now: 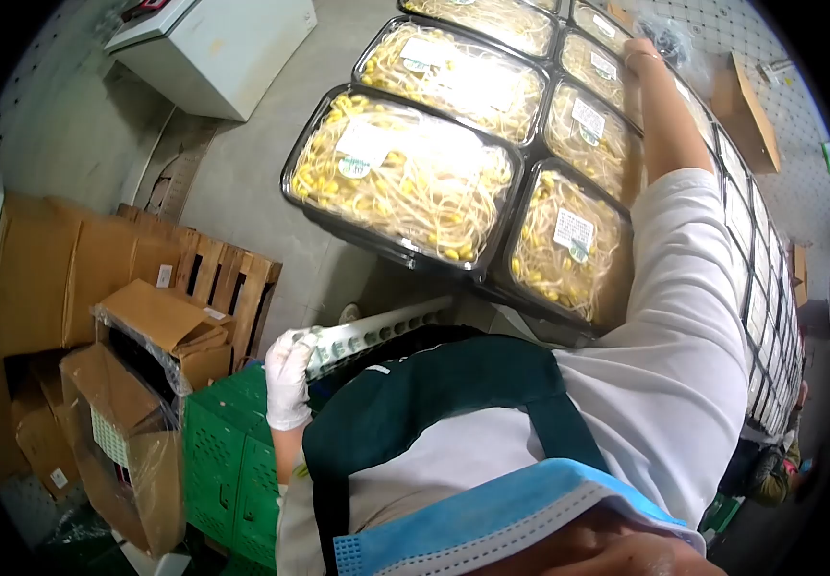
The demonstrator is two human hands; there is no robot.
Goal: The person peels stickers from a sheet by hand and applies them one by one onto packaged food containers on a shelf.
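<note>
My left hand, in a white glove, grips one end of a white strip with rows of greenish round labels, held low beside the dark green apron. My right arm reaches up across stacked clear-lidded trays of bean sprouts. At its far end my right hand is over the trays near the top edge; its fingers are too small and hidden to make out. The nearest large tray and the smaller tray beside it each bear a white label with a green mark.
Green plastic crates stand at lower left, near open cardboard boxes and a wooden pallet. A white cabinet is at upper left. More stacked trays run down the right, with a cardboard piece beyond.
</note>
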